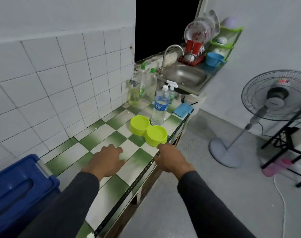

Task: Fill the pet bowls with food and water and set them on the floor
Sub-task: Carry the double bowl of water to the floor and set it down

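A lime-green double pet bowl (148,130) sits on the green-and-white checkered counter (94,140), close to its front edge; both wells look empty. Just behind it stands a clear water bottle (160,107) with a blue label and white cap. My left hand (106,161) hovers palm down over the counter with loosely bent fingers, holding nothing. My right hand (172,158) is at the counter's edge, just short of the bowl's near well, fingers curled downward and holding nothing that I can see.
A blue lidded bin (17,189) stands at the left on the counter. Spray and detergent bottles (143,85) line the tiled wall. A blue cloth (183,109), sink (185,76) and dish rack (196,48) lie beyond. A standing fan (275,95) is on the grey floor (206,194).
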